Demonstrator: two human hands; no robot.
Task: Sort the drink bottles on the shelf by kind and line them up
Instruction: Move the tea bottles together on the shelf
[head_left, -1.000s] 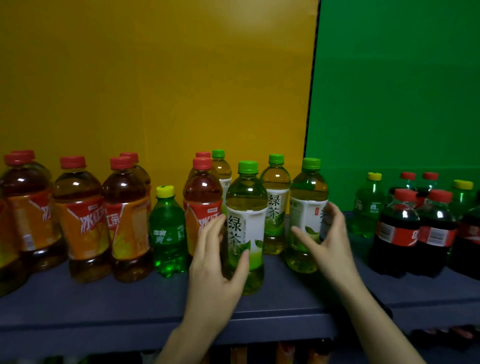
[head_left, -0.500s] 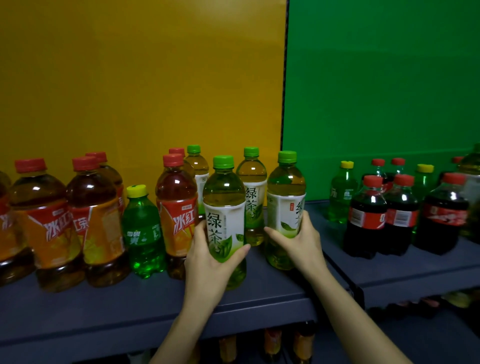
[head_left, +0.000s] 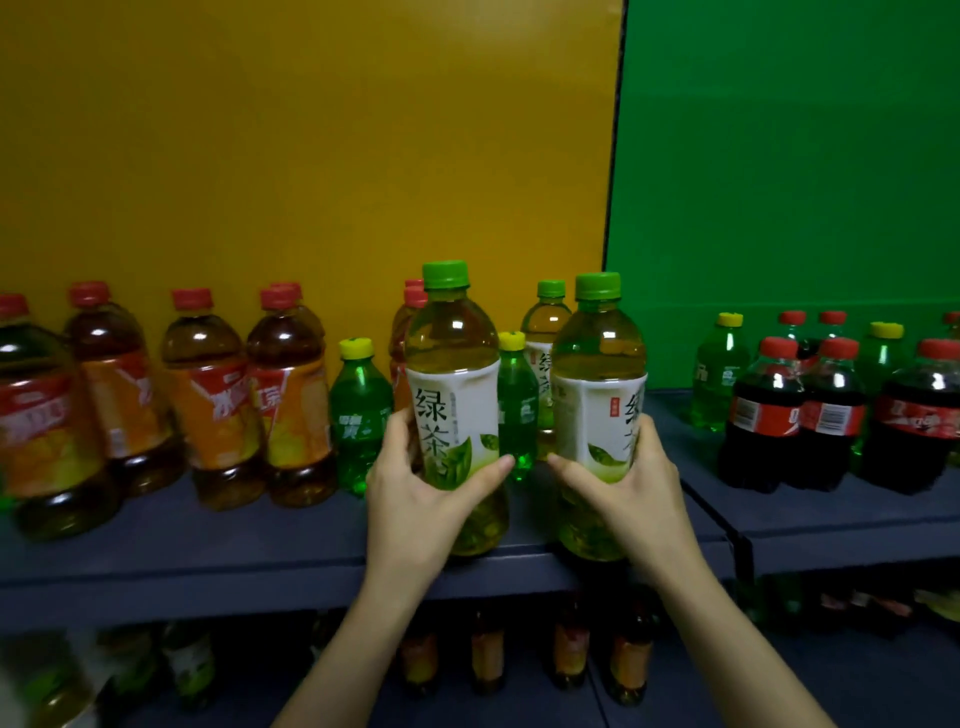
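My left hand grips a green tea bottle with a green cap and white label, near the front edge of the dark shelf. My right hand grips a second green tea bottle just to its right. A third green tea bottle stands behind them. Between the held bottles a small green soda bottle with a yellow cap shows. Another small green soda bottle stands to the left, beside several red-capped iced tea bottles.
On the right shelf section stand red-capped cola bottles and more green soda bottles. A yellow panel and a green panel form the back wall. More bottles sit dimly on the lower shelf.
Both hands closed round the two front green tea bottles and drew them forward toward the shelf edge. A green soda bottle behind them came into view.
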